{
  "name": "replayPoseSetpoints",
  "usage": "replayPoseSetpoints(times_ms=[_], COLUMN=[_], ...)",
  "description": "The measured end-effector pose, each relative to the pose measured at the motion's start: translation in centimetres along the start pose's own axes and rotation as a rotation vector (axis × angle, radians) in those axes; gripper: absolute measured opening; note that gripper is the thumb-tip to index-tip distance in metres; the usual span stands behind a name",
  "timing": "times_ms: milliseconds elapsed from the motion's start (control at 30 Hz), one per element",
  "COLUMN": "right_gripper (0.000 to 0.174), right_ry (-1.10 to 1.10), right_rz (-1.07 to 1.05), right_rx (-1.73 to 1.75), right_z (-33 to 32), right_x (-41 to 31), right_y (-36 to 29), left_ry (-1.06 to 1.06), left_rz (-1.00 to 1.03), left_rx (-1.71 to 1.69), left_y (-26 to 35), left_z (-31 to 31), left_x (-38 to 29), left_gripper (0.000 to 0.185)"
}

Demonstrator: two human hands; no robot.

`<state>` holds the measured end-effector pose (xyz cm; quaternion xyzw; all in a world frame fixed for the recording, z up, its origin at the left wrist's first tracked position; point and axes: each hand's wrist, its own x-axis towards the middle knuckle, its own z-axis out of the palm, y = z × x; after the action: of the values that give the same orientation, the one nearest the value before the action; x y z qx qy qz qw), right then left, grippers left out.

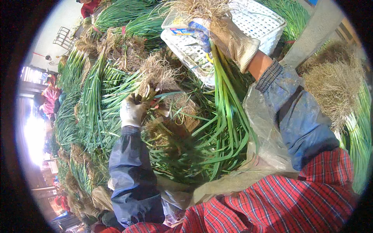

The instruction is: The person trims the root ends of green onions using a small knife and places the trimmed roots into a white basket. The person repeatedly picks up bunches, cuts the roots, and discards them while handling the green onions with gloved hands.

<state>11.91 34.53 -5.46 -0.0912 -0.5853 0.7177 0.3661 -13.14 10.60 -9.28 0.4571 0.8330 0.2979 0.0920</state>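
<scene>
My right hand (225,40), in a cream knit glove with blue on the fingers, grips a bunch of green onions (224,87) upside down. Its tangled pale roots (201,10) stick up above the fist and the long leaves hang down. A yellow piece, perhaps a tool handle, shows below these fingers; I cannot tell what it is. My left hand (132,110), in a white glove, closes around the stem bases of a second rooty clump (158,74) lying on the pile. Loose leaves and brown trimmings (166,134) lie between the hands.
A white perforated plastic basket (272,32) stands ahead, with a clear plastic container (172,21) at its near left corner. Piled green onions (93,96) fill the left. More rooty bundles (335,90) lie at right. Plastic sheeting (268,128) borders my lap. People are at far left.
</scene>
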Motion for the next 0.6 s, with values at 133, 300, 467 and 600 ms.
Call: replayPoseSetpoints(times_ms=[133, 300, 467, 600], right_gripper=[0.028, 0.027, 0.028, 0.029], right_ry=[-0.068, -0.144, -0.175, -0.189], right_rz=[-0.006, -0.011, -0.005, 0.001], right_rx=[-0.074, -0.142, -0.177, -0.199], right_z=[1.4, 3.1, 3.6, 3.7], right_x=[-0.4, -0.7, -1.1, -1.6], right_y=[0.4, 0.3, 0.5, 0.7], left_ry=[-0.298, -0.452, 0.12, 0.318], left_rz=[-0.128, -0.025, -0.079, 0.261], left_rx=[-0.419, 0.132, 0.113, 0.409], left_y=[0.0, -1.4, -0.7, 2.1], left_z=[-4.0, -5.5, -4.3, -0.7], left_x=[2.0, 4.1, 3.3, -0.1], left_gripper=[0.009, 0.01, 0.022, 0.028])
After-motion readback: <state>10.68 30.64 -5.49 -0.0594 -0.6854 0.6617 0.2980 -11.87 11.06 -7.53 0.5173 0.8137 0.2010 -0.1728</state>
